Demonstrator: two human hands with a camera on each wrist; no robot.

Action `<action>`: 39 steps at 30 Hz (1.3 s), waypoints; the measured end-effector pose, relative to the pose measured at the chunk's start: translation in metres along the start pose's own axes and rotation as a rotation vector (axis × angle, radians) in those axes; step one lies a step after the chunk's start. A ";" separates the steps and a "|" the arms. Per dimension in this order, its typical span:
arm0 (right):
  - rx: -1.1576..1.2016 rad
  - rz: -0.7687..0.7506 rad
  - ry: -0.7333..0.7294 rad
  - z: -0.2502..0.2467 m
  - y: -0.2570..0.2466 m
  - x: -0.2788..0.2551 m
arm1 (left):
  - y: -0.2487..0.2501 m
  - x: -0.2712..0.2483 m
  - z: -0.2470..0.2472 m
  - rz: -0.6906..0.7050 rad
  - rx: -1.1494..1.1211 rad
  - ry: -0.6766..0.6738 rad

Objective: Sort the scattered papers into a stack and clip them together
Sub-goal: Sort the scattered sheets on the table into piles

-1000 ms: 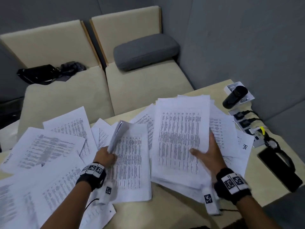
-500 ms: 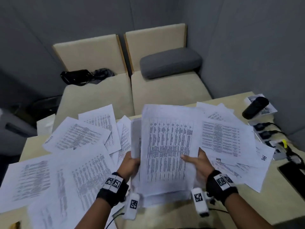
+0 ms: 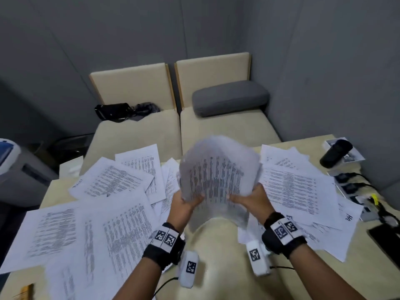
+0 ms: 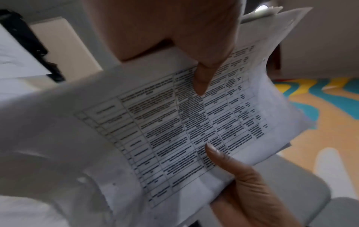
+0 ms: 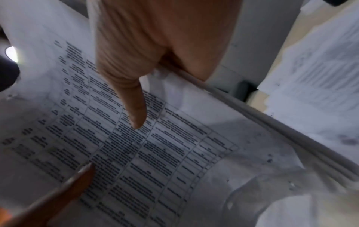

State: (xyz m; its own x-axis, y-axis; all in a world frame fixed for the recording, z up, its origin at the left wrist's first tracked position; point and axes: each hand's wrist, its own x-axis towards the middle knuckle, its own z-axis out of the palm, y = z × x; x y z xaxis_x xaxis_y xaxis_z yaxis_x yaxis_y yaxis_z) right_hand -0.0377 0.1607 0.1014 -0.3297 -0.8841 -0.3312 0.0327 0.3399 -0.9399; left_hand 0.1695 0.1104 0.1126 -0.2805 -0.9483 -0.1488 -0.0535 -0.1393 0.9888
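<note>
Both hands hold a sheaf of printed papers (image 3: 216, 178) lifted off the table, bowed and blurred. My left hand (image 3: 186, 202) grips its left edge, thumb on the printed face. My right hand (image 3: 249, 197) grips the right edge the same way. In the left wrist view the left thumb (image 4: 202, 79) lies on the table-printed sheet (image 4: 174, 130), with the right hand's thumb (image 4: 215, 153) opposite. The right wrist view shows the right thumb (image 5: 134, 107) pressed on the sheaf (image 5: 155, 153). Scattered sheets (image 3: 91, 230) cover the table's left side, and more sheets (image 3: 298, 191) lie at the right.
A beige table (image 3: 216, 267) shows bare between my forearms. A black cylinder (image 3: 335, 152), plugs and cables (image 3: 350, 187) and a dark phone (image 3: 387, 237) sit along the right edge. Beige seats (image 3: 225, 126) with a grey cushion (image 3: 229, 97) and a black bag (image 3: 116, 111) stand behind.
The left hand brought its sheets over to the right hand's pile. Both hands then lifted the merged sheaf off the table and it now bows upright between them.
</note>
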 end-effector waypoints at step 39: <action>-0.651 0.131 0.150 -0.227 0.095 0.128 | -0.094 0.078 -0.116 -0.312 1.082 0.511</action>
State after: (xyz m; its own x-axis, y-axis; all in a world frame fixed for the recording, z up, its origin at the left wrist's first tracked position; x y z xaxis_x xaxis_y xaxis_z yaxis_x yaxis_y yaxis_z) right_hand -0.2906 0.1526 -0.0110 -0.4902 -0.7845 -0.3798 -0.4776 0.6063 -0.6358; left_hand 0.2642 0.0160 0.0093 0.2799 -0.9532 -0.1147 -0.8838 -0.3025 0.3570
